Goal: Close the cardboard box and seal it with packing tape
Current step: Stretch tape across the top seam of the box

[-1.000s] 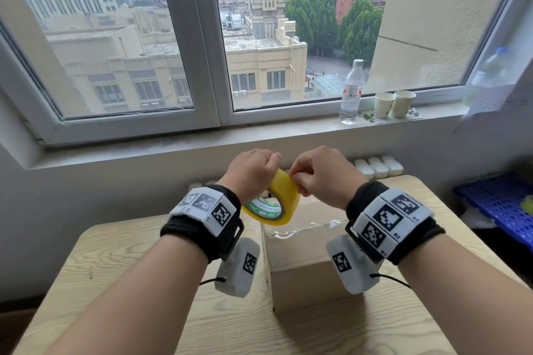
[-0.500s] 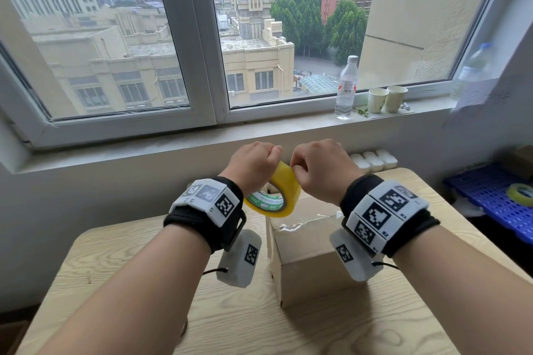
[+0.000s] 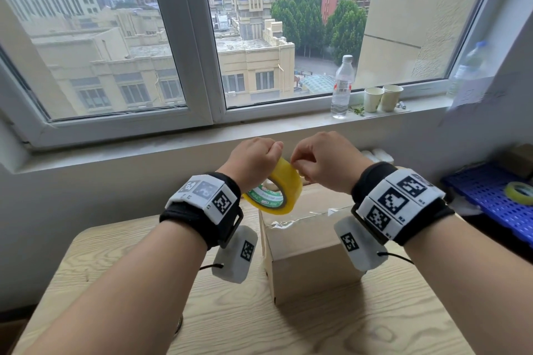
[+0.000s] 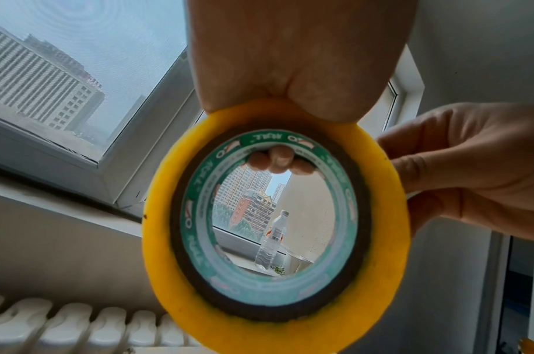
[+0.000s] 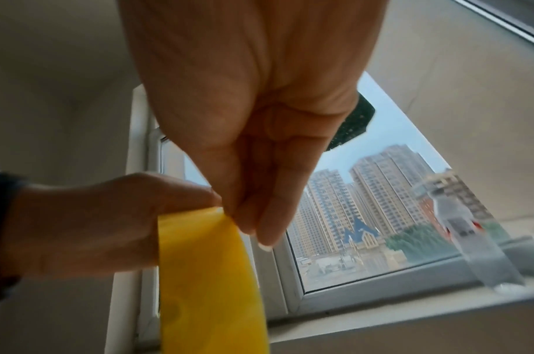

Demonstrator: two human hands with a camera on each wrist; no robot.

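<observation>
A yellow roll of packing tape (image 3: 278,190) with a green-printed core is held up in the air above the cardboard box (image 3: 311,242). My left hand (image 3: 253,160) grips the roll at its top, with fingertips hooked inside the core (image 4: 275,160). My right hand (image 3: 320,163) pinches at the roll's upper outer edge (image 5: 226,215) with thumb and fingertips. The box stands on the wooden table (image 3: 115,268), its top flaps down, with clear tape along the seam.
A water bottle (image 3: 341,86) and two paper cups (image 3: 382,98) stand on the window sill. A blue crate (image 3: 490,207) at the right carries another tape roll (image 3: 520,192). A white radiator (image 4: 78,328) runs below the sill, behind the table.
Both hands and the roll stay together above the box. The right fingertips have shifted on the roll's top edge, and the head view has tilted slightly.
</observation>
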